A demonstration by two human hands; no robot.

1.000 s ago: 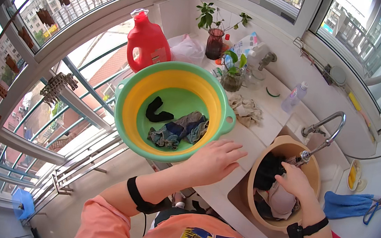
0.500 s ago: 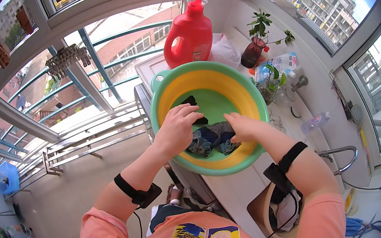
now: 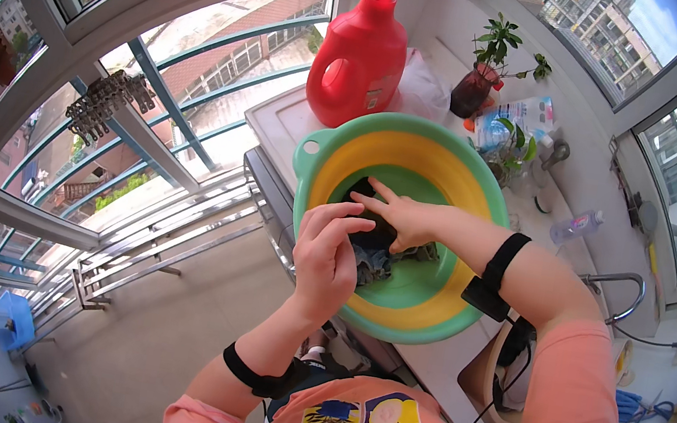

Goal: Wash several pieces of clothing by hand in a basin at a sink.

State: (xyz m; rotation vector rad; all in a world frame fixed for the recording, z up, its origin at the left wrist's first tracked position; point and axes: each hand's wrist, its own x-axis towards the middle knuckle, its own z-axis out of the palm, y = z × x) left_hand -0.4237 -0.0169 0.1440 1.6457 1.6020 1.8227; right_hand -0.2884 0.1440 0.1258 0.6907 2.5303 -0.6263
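A round basin (image 3: 323,169), green with a yellow inner wall, stands on the counter before me. Dark cloth (image 3: 366,194) and crumpled blue-grey patterned cloth (image 3: 371,268) lie on its green bottom. My right hand (image 3: 395,218) reaches in over the right wall, fingers spread and resting on the dark cloth; what lies under the palm is hidden. Above the basin's near left edge hangs my left hand (image 3: 327,258), its fingers loosely bent and apart, with nothing visible in them. Each forearm wears a black strap.
Behind the basin stand a red detergent jug (image 3: 362,60), a potted plant (image 3: 475,87) and a clear bottle (image 3: 575,227). A chrome faucet (image 3: 632,289) and a beige bucket (image 3: 488,386) are to the right. Clothespins (image 3: 108,100) hang by the left windows.
My right hand has moved left and farther into the basin, onto the dark cloth. My left hand has pulled back toward me. The view has shifted, and the patterned cloth is more covered.
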